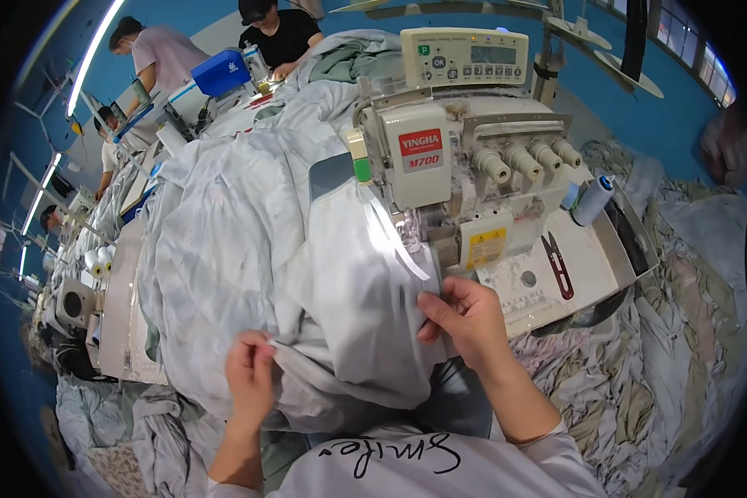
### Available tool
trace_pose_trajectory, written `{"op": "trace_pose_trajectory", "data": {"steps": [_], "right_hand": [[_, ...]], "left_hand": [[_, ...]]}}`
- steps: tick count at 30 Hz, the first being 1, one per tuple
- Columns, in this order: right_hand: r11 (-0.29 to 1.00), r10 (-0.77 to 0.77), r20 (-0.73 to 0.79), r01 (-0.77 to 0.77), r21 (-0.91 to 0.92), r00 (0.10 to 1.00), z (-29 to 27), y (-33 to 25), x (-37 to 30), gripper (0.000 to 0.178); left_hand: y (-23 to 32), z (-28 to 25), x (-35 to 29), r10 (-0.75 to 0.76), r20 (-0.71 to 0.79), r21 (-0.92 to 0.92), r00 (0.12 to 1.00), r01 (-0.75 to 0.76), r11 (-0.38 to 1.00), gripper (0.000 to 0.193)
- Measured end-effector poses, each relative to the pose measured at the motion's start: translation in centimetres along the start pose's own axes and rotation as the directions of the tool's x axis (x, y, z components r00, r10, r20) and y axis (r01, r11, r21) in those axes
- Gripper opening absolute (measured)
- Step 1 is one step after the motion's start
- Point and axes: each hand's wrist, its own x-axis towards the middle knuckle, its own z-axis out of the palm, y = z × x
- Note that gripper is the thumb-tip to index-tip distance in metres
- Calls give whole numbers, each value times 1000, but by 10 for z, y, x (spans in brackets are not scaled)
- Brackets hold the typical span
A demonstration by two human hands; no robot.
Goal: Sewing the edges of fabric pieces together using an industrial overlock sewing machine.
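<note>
A large pale grey cloth point(216, 224) is heaped over the table and runs under an overlock sewing machine point(419, 158). My left hand point(251, 373) pinches a fold of it at the near side. With thumb and fingers, my right hand point(465, 319) grips the cloth's right edge just in front of the machine's needle area. A narrow white strip point(402, 245) hangs curved over the cloth by the presser foot. Between my hands the fabric is draped and wrinkled toward my lap.
Red-handled thread snips point(559, 267) lie on the machine's right bed, near a blue thread cone point(593, 201). A control panel point(465, 58) tops the machine. Cloth heaps point(664, 357) cover the right side. Co-workers point(278, 37) sit beyond, near a blue machine point(221, 72).
</note>
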Motion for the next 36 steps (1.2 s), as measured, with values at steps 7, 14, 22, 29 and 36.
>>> {"op": "trace_pose_trajectory", "data": {"steps": [7, 14, 22, 29, 36], "right_hand": [[1000, -3, 10, 3, 29, 1000, -2, 0, -1, 18], [999, 6, 6, -6, 51, 1000, 1, -2, -1, 18], [999, 2, 20, -3, 37, 1000, -1, -3, 1, 19], [999, 10, 7, -11, 54, 1000, -2, -4, -1, 19], [1000, 20, 20, -20, 19, 1000, -3, 0, 0, 19]], "left_hand": [[18, -5, 36, 173, -343, -341, 923, -294, 893, 18], [43, -5, 57, 203, -426, -453, 882, -402, 796, 28], [53, 6, 89, 243, -605, -335, 758, -519, 786, 23], [81, 7, 131, 276, -707, -209, 651, -566, 797, 18], [114, 5, 169, 297, -761, -177, 576, -626, 760, 19]]}}
